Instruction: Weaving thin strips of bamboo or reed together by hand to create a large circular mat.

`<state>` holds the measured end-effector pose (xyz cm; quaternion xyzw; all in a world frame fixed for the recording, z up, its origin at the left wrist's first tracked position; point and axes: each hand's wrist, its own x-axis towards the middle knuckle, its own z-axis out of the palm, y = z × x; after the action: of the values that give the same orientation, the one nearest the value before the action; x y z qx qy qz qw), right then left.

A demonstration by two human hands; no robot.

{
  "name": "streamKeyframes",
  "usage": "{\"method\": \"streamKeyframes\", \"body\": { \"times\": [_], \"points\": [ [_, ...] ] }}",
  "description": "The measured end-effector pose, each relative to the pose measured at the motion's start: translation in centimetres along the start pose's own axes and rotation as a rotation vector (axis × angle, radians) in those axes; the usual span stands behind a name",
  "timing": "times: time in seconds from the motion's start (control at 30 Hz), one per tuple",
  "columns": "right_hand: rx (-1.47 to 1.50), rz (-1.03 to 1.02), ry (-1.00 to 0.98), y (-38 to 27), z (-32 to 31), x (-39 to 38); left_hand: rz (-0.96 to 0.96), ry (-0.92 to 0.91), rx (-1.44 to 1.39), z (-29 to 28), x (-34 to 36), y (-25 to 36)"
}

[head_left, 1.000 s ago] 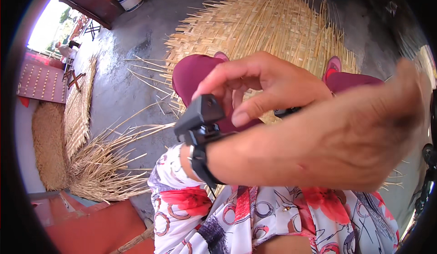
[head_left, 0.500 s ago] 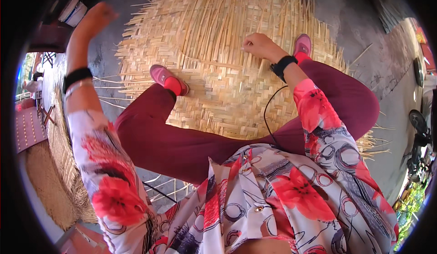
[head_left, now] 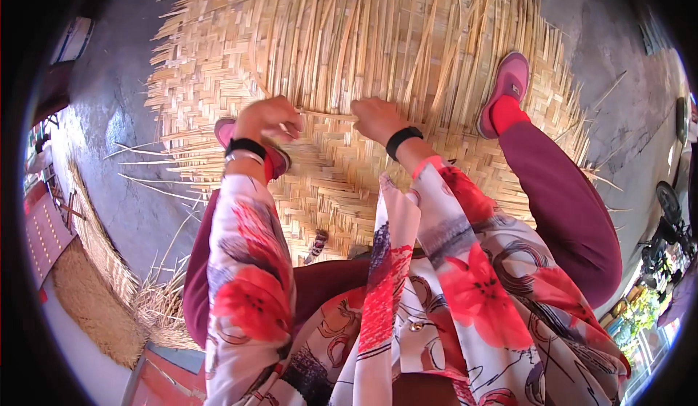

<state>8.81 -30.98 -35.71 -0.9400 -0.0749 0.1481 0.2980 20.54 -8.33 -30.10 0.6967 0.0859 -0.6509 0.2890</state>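
Observation:
A large woven bamboo mat point(head_left: 331, 162) lies on the floor under my feet, its far part fanning into long loose strips. Across the weave, between my hands, runs a thin crosswise bamboo strip point(head_left: 327, 116). My right hand point(head_left: 378, 120) is closed at the strip's right part, fingertips down against the mat. Near its left part is my left hand point(head_left: 269, 120), fingers curled and blurred; whether it grips the strip cannot be made out. Both wrists wear black bands.
My pink shoes stand on the mat, the right shoe point(head_left: 504, 89) at its right side. Loose strip ends stick out past both edges onto grey floor point(head_left: 120, 64). More woven matting point(head_left: 94, 300) stands at the left. A bundle of strips point(head_left: 163, 300) lies beside my left leg.
My left hand has come down and right from the upper left to the mat. My right hand has shifted left and slightly down, to the crosswise strip. The view has shifted too.

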Motion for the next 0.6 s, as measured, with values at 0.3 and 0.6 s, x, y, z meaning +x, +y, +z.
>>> {"method": "streamKeyframes", "body": {
  "times": [0.3, 0.6],
  "points": [
    [0.070, 0.163, 0.322, 0.0, 0.4, -0.6, 0.410, 0.080, 0.090, 5.1, 6.8, 2.2],
    [0.420, 0.419, 0.569, -0.9, 0.7, -4.6, 0.633, 0.822, 0.561, 7.1, 11.9, 9.6]
  ]
}}
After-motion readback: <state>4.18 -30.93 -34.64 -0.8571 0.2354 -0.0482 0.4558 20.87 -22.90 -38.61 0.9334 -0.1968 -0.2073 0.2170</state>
